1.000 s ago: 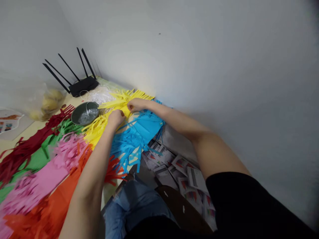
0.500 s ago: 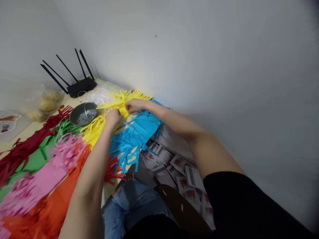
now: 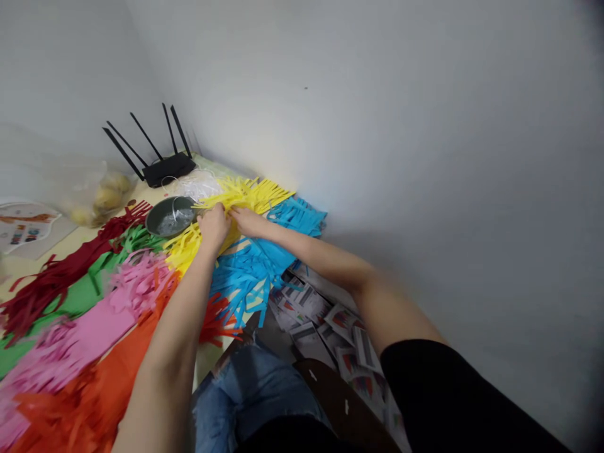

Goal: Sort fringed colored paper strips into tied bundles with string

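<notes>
Both hands are close together over the yellow fringed paper (image 3: 257, 195) near the table's far corner. My left hand (image 3: 214, 225) is closed at the paper's middle, its fingertips mostly hidden. Beside it, my right hand (image 3: 246, 221) has its fingers bent together on the same paper, pinching it. Blue fringed paper (image 3: 257, 255) lies just under and to the right of the yellow one. A dark green bowl (image 3: 158, 217) with clear plastic bits and a white string in it stands left of my left hand.
Orange (image 3: 106, 390), pink (image 3: 101, 324), green (image 3: 85, 292) and dark red fringed papers (image 3: 70, 267) cover the table's left. A black router (image 3: 168, 170) stands behind. A bag of yellow fruit (image 3: 108, 195) sits far left. Printed packets (image 3: 306, 302) lie below the table, beside the wall.
My right hand has moved left along the yellow paper, up to my left hand. The view has swung a little to the left.
</notes>
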A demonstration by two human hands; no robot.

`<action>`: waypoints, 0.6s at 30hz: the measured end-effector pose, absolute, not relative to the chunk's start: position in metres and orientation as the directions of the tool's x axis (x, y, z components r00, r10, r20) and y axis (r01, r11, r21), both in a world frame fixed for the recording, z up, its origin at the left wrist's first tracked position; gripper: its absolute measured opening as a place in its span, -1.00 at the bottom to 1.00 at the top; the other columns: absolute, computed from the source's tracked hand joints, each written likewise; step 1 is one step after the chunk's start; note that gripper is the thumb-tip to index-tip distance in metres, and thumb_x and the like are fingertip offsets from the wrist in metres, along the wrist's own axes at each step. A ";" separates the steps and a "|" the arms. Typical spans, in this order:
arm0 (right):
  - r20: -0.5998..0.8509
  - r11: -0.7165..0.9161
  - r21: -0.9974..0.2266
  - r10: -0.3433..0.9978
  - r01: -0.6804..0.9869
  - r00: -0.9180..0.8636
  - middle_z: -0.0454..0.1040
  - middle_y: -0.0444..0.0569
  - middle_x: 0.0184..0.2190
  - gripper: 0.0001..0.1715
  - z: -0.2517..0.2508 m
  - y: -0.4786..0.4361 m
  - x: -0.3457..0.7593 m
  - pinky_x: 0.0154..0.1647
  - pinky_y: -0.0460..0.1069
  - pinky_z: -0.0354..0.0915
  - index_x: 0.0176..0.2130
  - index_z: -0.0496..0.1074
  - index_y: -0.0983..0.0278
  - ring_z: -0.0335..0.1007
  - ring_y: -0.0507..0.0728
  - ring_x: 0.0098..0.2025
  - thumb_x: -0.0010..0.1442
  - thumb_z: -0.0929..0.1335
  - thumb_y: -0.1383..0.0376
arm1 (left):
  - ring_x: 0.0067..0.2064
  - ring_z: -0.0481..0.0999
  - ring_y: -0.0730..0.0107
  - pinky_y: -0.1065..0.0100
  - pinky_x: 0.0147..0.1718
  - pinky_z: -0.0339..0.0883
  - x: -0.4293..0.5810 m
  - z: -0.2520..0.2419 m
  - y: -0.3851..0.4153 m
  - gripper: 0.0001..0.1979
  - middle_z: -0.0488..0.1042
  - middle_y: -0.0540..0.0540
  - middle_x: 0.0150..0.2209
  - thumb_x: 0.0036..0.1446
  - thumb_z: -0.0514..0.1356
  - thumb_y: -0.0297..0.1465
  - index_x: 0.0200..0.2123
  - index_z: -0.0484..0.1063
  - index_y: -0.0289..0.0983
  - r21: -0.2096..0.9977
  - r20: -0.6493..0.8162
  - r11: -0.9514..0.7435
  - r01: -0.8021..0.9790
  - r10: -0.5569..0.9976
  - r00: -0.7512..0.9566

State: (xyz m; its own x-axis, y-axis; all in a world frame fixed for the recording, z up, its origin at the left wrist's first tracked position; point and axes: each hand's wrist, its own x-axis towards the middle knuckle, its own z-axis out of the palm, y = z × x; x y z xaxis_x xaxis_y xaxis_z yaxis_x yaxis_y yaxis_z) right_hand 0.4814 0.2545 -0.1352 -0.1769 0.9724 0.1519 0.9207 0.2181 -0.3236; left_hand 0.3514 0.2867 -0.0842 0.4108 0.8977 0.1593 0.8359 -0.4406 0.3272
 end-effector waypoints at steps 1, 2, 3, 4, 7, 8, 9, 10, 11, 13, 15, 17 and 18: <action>0.136 0.189 -0.324 0.979 0.927 -0.152 0.31 0.43 0.24 -0.41 -0.134 0.255 0.481 0.26 0.23 0.23 0.22 0.31 0.55 0.34 0.34 0.21 0.21 0.20 0.56 | 0.06 0.54 -0.08 -0.06 0.16 0.16 0.350 -0.083 0.286 -0.75 0.61 -0.34 -0.10 0.21 0.07 -0.40 -0.11 0.48 -0.27 0.340 0.170 -0.429 0.837 0.903 0.394; 0.113 0.143 -0.325 0.987 0.935 -0.112 0.33 0.40 0.24 -0.42 -0.133 0.256 0.481 0.28 0.22 0.23 0.22 0.32 0.52 0.34 0.33 0.22 0.22 0.22 0.54 | 0.07 0.54 -0.08 -0.07 0.16 0.15 0.347 -0.081 0.286 -0.76 0.61 -0.35 -0.11 0.21 0.06 -0.42 -0.15 0.49 -0.27 0.359 0.181 -0.410 0.838 0.912 0.368; 0.085 0.090 -0.327 0.994 0.941 -0.065 0.36 0.38 0.22 -0.45 -0.131 0.257 0.481 0.28 0.20 0.23 0.20 0.34 0.50 0.34 0.32 0.22 0.24 0.25 0.53 | 0.06 0.54 -0.08 -0.05 0.15 0.17 0.343 -0.078 0.288 -0.77 0.61 -0.34 -0.12 0.20 0.06 -0.43 -0.19 0.50 -0.26 0.387 0.192 -0.386 0.837 0.922 0.336; 0.059 0.043 -0.330 0.998 0.943 -0.025 0.39 0.37 0.18 -0.49 -0.129 0.258 0.481 0.28 0.18 0.25 0.18 0.36 0.50 0.36 0.32 0.22 0.25 0.27 0.50 | 0.05 0.55 -0.05 -0.02 0.13 0.20 0.338 -0.074 0.290 -0.78 0.61 -0.32 -0.12 0.18 0.06 -0.43 -0.21 0.50 -0.25 0.422 0.204 -0.359 0.833 0.932 0.299; -0.003 -0.088 -0.352 0.996 0.932 0.093 0.45 0.24 0.13 -0.59 -0.124 0.263 0.480 0.21 0.20 0.33 0.15 0.39 0.42 0.41 0.26 0.16 0.34 0.33 0.35 | -0.06 0.57 0.10 0.18 -0.01 0.34 0.310 -0.060 0.303 -0.81 0.61 -0.21 -0.17 0.13 0.09 -0.42 -0.25 0.49 -0.24 0.554 0.240 -0.266 0.789 0.958 0.155; -0.016 -0.122 -0.365 0.992 0.923 0.125 0.44 0.18 0.13 -0.59 -0.122 0.265 0.479 0.18 0.21 0.36 0.15 0.39 0.37 0.42 0.24 0.14 0.35 0.34 0.28 | -0.10 0.57 0.17 0.24 -0.06 0.37 0.298 -0.055 0.307 -0.82 0.60 -0.17 -0.20 0.12 0.09 -0.42 -0.28 0.48 -0.25 0.599 0.250 -0.234 0.765 0.963 0.099; -0.026 -0.148 -0.381 0.988 0.913 0.150 0.44 0.13 0.13 -0.58 -0.120 0.267 0.479 0.15 0.22 0.38 0.15 0.39 0.33 0.43 0.22 0.12 0.36 0.35 0.22 | -0.14 0.56 0.22 0.29 -0.10 0.39 0.285 -0.051 0.312 -0.83 0.59 -0.14 -0.24 0.11 0.08 -0.42 -0.31 0.46 -0.26 0.643 0.257 -0.201 0.739 0.966 0.039; -0.034 -0.169 -0.399 0.985 0.901 0.170 0.44 0.09 0.13 -0.57 -0.117 0.268 0.478 0.13 0.22 0.40 0.15 0.39 0.30 0.44 0.21 0.11 0.36 0.36 0.18 | -0.20 0.55 0.27 0.31 -0.14 0.40 0.271 -0.047 0.315 -0.85 0.56 -0.11 -0.29 0.09 0.06 -0.44 -0.34 0.44 -0.27 0.684 0.256 -0.165 0.711 0.966 -0.023; -0.043 -0.188 -0.420 0.981 0.888 0.187 0.43 0.08 0.12 -0.56 -0.114 0.269 0.478 0.10 0.21 0.42 0.15 0.39 0.29 0.44 0.20 0.09 0.36 0.36 0.16 | -0.26 0.52 0.31 0.33 -0.19 0.42 0.256 -0.044 0.318 -0.87 0.52 -0.08 -0.36 0.08 0.05 -0.46 -0.37 0.40 -0.27 0.723 0.248 -0.127 0.679 0.965 -0.084; -0.070 -0.226 -0.462 0.973 0.858 0.218 0.44 0.08 0.11 -0.56 -0.109 0.268 0.478 0.06 0.18 0.44 0.15 0.39 0.29 0.45 0.19 0.06 0.36 0.36 0.15 | -0.39 0.44 0.38 0.34 -0.31 0.43 0.225 -0.037 0.322 -0.92 0.40 0.01 -0.50 0.04 0.04 -0.49 -0.43 0.31 -0.26 0.793 0.208 -0.051 0.607 0.959 -0.192; -0.108 -0.269 -0.499 0.963 0.824 0.249 0.44 0.08 0.09 -0.56 -0.102 0.264 0.477 0.03 0.17 0.46 0.14 0.39 0.30 0.47 0.18 0.03 0.36 0.37 0.15 | -0.48 0.34 0.44 0.34 -0.39 0.44 0.188 -0.029 0.321 -0.91 0.23 0.09 -0.62 -0.01 0.07 -0.52 -0.48 0.21 -0.23 0.844 0.164 0.011 0.536 0.946 -0.278; -0.148 -0.309 -0.525 0.951 0.793 0.272 0.45 0.08 0.08 -0.56 -0.096 0.255 0.476 0.01 0.16 0.47 0.14 0.39 0.30 0.47 0.17 0.01 0.36 0.36 0.15 | -0.50 0.29 0.48 0.34 -0.40 0.44 0.145 -0.017 0.317 -0.84 0.13 0.13 -0.66 -0.03 0.09 -0.54 -0.51 0.13 -0.22 0.872 0.162 0.037 0.487 0.918 -0.361; -0.161 -0.321 -0.533 0.947 0.783 0.279 0.44 0.08 0.08 -0.56 -0.093 0.249 0.475 0.00 0.16 0.47 0.14 0.38 0.31 0.47 0.17 0.01 0.36 0.36 0.15 | -0.50 0.27 0.49 0.35 -0.39 0.44 0.120 -0.009 0.312 -0.82 0.12 0.14 -0.66 -0.03 0.08 -0.56 -0.52 0.11 -0.22 0.878 0.185 0.036 0.477 0.894 -0.408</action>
State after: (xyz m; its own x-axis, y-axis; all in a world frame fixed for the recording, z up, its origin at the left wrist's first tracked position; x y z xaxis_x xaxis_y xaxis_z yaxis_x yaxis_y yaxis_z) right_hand 0.4753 0.2491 -0.0929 0.2786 0.9469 -0.1605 0.7827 -0.3207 -0.5334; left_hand 0.1201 0.3121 -0.0089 -0.4079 0.8940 0.1854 0.4774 0.0358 0.8779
